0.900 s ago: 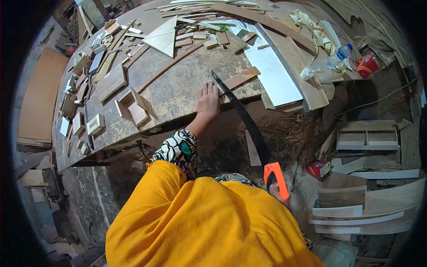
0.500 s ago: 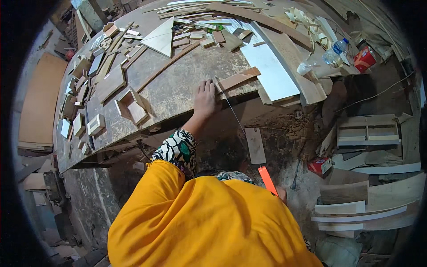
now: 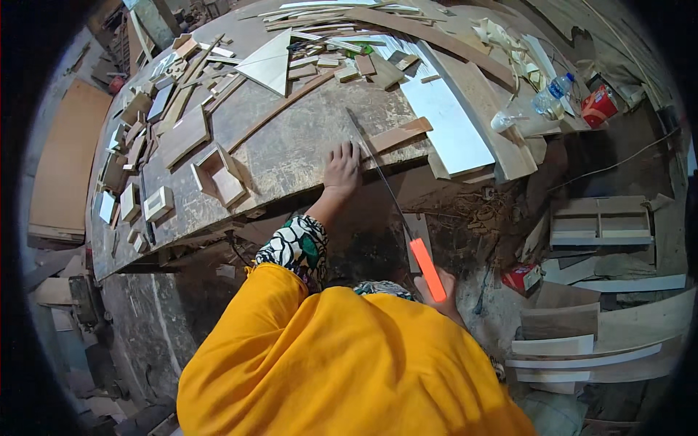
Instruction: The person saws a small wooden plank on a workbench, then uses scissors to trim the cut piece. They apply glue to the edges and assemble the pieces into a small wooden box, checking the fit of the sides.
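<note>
At the front edge of the workbench, my left hand presses down with its fingers bent, over the near end of a brown wooden strip. That end of the strip is hidden under the hand. My right hand, lower and to the right, is closed round the orange handle of a handsaw. The saw's long thin blade slants up and left, crossing the strip close beside my left fingers. Its tip reaches over the bench top.
The worn workbench carries an open wooden box, a pale triangular board and many offcuts. At right are a white panel, a plastic bottle and a red packet. A divided wooden frame lies lower right.
My right hand and the orange handle have moved up and forward, pushing the blade farther over the bench. My left hand stays at the strip; the view has shifted slightly.
</note>
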`<state>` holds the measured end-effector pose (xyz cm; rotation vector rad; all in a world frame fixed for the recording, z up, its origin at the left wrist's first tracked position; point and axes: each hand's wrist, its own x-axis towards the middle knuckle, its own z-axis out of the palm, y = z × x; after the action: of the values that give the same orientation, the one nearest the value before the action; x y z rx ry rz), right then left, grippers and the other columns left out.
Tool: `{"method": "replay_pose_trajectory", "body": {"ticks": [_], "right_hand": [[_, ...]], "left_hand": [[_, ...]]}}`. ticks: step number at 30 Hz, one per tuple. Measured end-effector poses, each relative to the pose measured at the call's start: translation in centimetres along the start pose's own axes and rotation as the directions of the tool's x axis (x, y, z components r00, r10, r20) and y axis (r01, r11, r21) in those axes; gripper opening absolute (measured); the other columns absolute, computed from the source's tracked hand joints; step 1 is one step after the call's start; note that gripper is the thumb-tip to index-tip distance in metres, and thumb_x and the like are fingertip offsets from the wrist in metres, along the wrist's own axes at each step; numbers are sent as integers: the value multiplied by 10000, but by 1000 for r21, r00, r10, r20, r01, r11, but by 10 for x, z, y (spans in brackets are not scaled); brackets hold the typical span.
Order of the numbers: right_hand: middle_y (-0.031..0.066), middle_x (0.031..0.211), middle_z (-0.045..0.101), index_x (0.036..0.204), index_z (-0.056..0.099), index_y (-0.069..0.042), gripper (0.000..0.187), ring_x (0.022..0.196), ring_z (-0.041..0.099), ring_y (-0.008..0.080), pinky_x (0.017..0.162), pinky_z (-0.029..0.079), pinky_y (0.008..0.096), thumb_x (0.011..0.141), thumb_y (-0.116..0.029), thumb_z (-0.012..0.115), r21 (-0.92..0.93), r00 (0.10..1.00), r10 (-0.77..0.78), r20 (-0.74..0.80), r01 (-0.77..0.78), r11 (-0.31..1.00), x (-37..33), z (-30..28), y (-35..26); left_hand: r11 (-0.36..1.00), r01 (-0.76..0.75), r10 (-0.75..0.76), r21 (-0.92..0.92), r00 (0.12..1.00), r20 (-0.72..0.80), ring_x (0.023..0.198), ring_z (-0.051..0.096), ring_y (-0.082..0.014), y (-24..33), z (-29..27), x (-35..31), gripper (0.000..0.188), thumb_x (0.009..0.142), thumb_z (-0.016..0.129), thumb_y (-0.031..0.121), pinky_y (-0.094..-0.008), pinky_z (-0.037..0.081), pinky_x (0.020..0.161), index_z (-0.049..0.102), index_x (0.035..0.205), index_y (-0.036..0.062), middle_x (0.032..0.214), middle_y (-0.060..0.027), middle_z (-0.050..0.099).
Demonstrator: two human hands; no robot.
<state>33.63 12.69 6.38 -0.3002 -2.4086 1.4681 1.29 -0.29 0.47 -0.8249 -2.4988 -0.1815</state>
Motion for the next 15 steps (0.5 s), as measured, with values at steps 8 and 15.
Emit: {"method": "replay_pose_trajectory", "body": {"ticks": [8, 15], "right_hand": [[87, 589, 497, 756, 556, 14, 244, 532, 499, 215, 513, 389, 343, 849, -181, 667, 122, 1000, 12, 20, -14, 992, 77, 30, 9], [73, 567, 500, 723, 547, 14, 287, 510, 482, 177, 486, 371, 335, 859, -209, 667, 109, 999, 49, 10, -50, 993, 80, 36, 3]], "left_hand": [[1000, -17, 18, -15, 999, 50, 1075, 465, -280, 1, -5, 2, 519, 746, 582, 216, -415, 355, 890, 481, 1225, 46, 1151, -128, 487], [999, -23, 23, 29, 1000, 21, 1067, 460, -268, -1, -6, -1, 559, 716, 597, 277, -404, 350, 903, 493, 1197, 12, 1125, -129, 503]]}}
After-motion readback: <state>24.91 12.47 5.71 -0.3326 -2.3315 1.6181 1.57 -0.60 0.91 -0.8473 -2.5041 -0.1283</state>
